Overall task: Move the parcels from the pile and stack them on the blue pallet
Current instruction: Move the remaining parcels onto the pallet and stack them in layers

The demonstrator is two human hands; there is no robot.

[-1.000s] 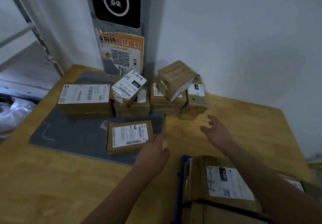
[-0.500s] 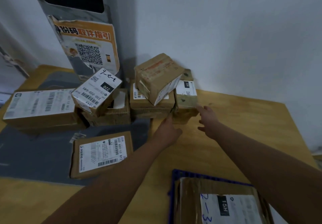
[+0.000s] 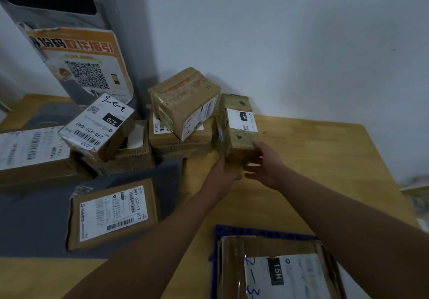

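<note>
A small brown parcel with a white "220" label [image 3: 239,122] stands at the right end of the pile, against the wall. My left hand [image 3: 220,173] holds its front left corner and my right hand [image 3: 264,166] holds its right side, fingers up along the edge. Both hands clasp the parcel between them. The blue pallet [image 3: 243,231] lies near me at the bottom, and a taped parcel marked "15H" [image 3: 278,273] sits on it.
A tilted parcel [image 3: 185,103] rests on another box left of the held one. More parcels [image 3: 97,124] lie further left, one flat [image 3: 111,212] on a grey mat [image 3: 34,224]. A grey kiosk with an orange poster [image 3: 81,66] stands behind. The wooden table [image 3: 325,159] extends right.
Both hands have reached forward from above the table to the rightmost parcel and taken hold of it. The view has shifted closer to the pile.
</note>
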